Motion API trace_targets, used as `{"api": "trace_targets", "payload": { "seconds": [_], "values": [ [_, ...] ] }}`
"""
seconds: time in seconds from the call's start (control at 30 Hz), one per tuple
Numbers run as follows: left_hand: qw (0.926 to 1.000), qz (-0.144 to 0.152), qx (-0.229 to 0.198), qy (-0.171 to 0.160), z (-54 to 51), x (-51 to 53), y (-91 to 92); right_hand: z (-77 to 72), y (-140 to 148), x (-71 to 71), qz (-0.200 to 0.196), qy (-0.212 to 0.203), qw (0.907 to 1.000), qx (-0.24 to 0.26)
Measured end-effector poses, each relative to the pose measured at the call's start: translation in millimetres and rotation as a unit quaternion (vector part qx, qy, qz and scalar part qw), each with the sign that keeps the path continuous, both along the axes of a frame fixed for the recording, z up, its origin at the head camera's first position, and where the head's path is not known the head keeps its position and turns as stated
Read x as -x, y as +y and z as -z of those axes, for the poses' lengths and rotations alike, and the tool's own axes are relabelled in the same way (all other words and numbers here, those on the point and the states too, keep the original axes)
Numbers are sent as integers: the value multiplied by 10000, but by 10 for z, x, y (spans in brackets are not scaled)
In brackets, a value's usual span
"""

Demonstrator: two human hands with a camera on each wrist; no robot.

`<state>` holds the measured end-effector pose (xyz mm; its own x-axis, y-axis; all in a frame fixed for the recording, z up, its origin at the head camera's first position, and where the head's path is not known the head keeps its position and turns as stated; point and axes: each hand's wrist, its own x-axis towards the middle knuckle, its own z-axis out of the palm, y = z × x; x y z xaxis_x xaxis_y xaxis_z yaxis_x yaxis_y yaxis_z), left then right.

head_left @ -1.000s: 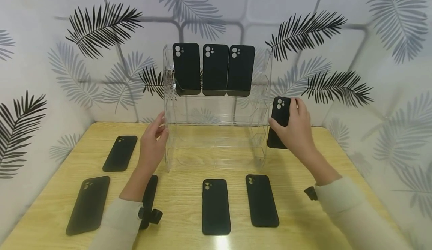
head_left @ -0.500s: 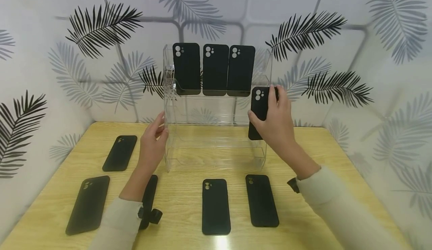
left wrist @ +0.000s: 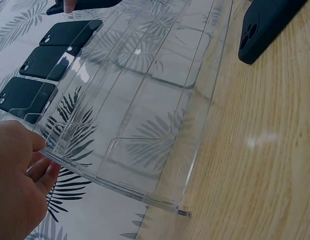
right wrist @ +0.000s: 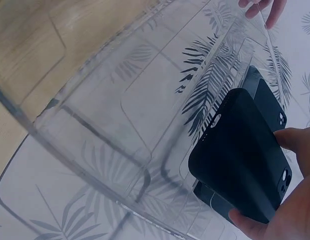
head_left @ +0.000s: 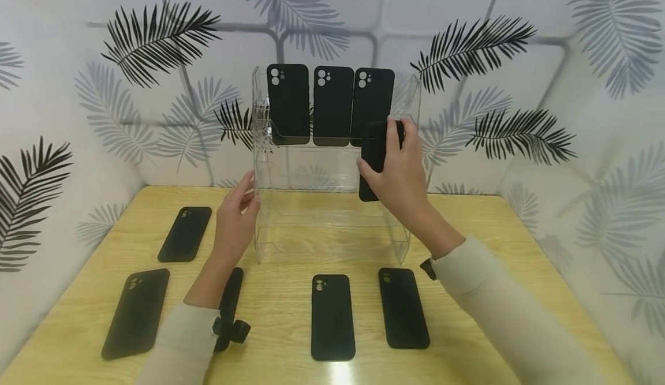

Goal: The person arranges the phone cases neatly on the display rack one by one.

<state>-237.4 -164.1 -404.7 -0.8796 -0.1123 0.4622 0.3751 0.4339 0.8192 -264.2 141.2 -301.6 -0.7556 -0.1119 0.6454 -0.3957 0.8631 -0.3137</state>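
A clear tiered display rack (head_left: 332, 190) stands on the table, with three black phone cases (head_left: 288, 105) upright side by side in its top tier. My left hand (head_left: 236, 217) pinches the rack's left side panel (left wrist: 119, 187) between thumb and fingers. In my right hand (head_left: 402, 174) I grip another black phone case (head_left: 371, 168) by its side edges, roughly upright. It is in front of the rack's right half, overlapping the lower part of the rightmost racked case in the head view. The right wrist view shows the held case (right wrist: 237, 155) tilted, its camera cutouts near my fingers.
More black phone cases lie on the wooden table (head_left: 280, 316): one at front centre (head_left: 332, 317), one to its right (head_left: 403, 308) and two at the left (head_left: 185, 234). Another case (head_left: 230, 304) is partly hidden under my left forearm. A leaf-patterned wall (head_left: 322, 4) rises behind the rack.
My right hand has carried its phone case leftward and upward, from beside the rack's right side to in front of the rack. The left hand has stayed on the side panel.
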Motion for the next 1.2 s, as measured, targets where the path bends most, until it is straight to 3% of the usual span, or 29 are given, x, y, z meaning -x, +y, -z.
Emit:
{"api": "trace_targets", "payload": {
  "seconds": [0.2, 0.47, 0.73, 1.0, 1.2],
  "values": [
    [10000, -19, 33, -22, -10, -5, 5, -36, -124, 146, 79, 178, 9998, 39],
    [10000, 0, -7, -49, -6, -15, 9, 25, -227, 315, 166, -10, 9995, 268],
    [10000, 17, 28, -43, -26, -21, 6, 11, -320, 389, 257, 296, 9981, 483],
    [10000, 5, 35, -3, -31, -22, -7, -29, -376, 431, 289, 269, 9966, 716],
    [10000, 1, 38, 24, -24, -15, 4, 44, -374, 476, 394, 197, 9968, 667]
  ]
}}
